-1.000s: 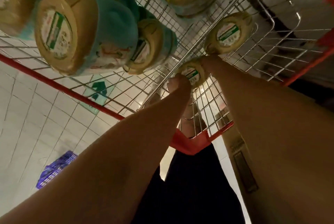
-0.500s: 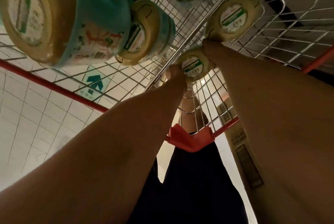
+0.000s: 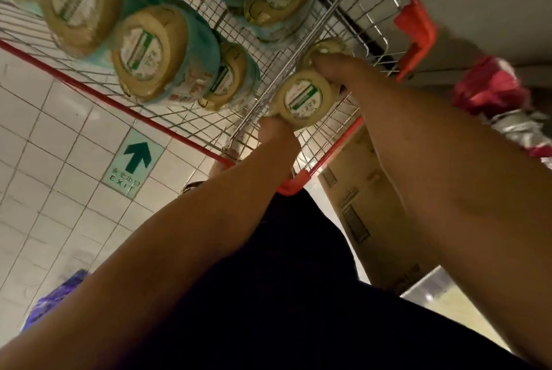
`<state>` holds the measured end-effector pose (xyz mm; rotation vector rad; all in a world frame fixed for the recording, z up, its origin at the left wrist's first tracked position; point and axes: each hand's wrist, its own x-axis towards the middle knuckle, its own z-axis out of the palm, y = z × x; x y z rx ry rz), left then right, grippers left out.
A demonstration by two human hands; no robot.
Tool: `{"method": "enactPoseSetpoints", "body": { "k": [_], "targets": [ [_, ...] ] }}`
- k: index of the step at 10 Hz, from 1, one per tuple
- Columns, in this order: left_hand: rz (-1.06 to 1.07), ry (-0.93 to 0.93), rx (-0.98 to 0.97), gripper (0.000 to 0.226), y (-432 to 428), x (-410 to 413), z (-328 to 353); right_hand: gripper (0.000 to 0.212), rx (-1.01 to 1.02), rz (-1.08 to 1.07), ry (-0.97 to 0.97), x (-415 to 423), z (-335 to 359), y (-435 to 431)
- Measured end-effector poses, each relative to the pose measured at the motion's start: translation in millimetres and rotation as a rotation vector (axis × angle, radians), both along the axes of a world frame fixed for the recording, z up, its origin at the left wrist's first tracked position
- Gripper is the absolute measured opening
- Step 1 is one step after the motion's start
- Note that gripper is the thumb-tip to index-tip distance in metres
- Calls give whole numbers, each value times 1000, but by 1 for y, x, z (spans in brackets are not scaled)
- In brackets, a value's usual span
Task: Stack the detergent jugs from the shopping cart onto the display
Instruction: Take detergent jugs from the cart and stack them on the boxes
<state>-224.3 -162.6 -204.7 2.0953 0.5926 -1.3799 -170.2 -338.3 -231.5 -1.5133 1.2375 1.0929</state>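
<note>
Several teal detergent jugs with yellow caps stand in the wire shopping cart (image 3: 191,131), among them a big one (image 3: 155,56) on the left. Both my hands reach down to one jug (image 3: 304,98) near the cart's close corner. My left hand (image 3: 277,134) holds its near side, with the fingers hidden under the cap. On the far side my right hand (image 3: 337,71) curls round it and partly covers a further yellow cap (image 3: 325,45). The display is not in view.
The cart has a red rim and a red corner piece (image 3: 415,23). A green EXIT arrow sign (image 3: 134,160) lies on the white tiled floor. Right of the cart stand a cardboard box (image 3: 358,205) and red packaging (image 3: 493,86); a purple crate (image 3: 56,295) sits lower left.
The view swung and moved closer, so the cart now sits further right. Both hands stayed on the same jug, whose cap looks larger now. The right hand closed further over its far side.
</note>
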Motion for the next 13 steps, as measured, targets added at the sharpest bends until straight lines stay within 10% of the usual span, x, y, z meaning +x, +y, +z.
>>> {"method": "enactPoseSetpoints", "body": {
  "k": [1,3,4,6,7,10,13],
  "targets": [
    [66,-47,50,45,4,3,39,50,130,-4,-78,-4,49,-27],
    [864,28,-200,27,15,37,101,56,441,-40,-224,-32,123,-50],
    [861,45,-302,22,33,51,117,66,645,-4,-304,-54,151,-44],
    [652,-70,-411,17,58,83,146,65,-149,780,-539,-78,205,1],
    [479,-173,-437,27,67,106,168,80,-264,685,-770,-90,222,25],
    [166,-319,-871,37,106,136,218,84,1,-485,-1016,-90,252,77],
    [12,-332,-872,76,111,111,225,76,-114,-729,-903,-86,266,127]
  ]
}}
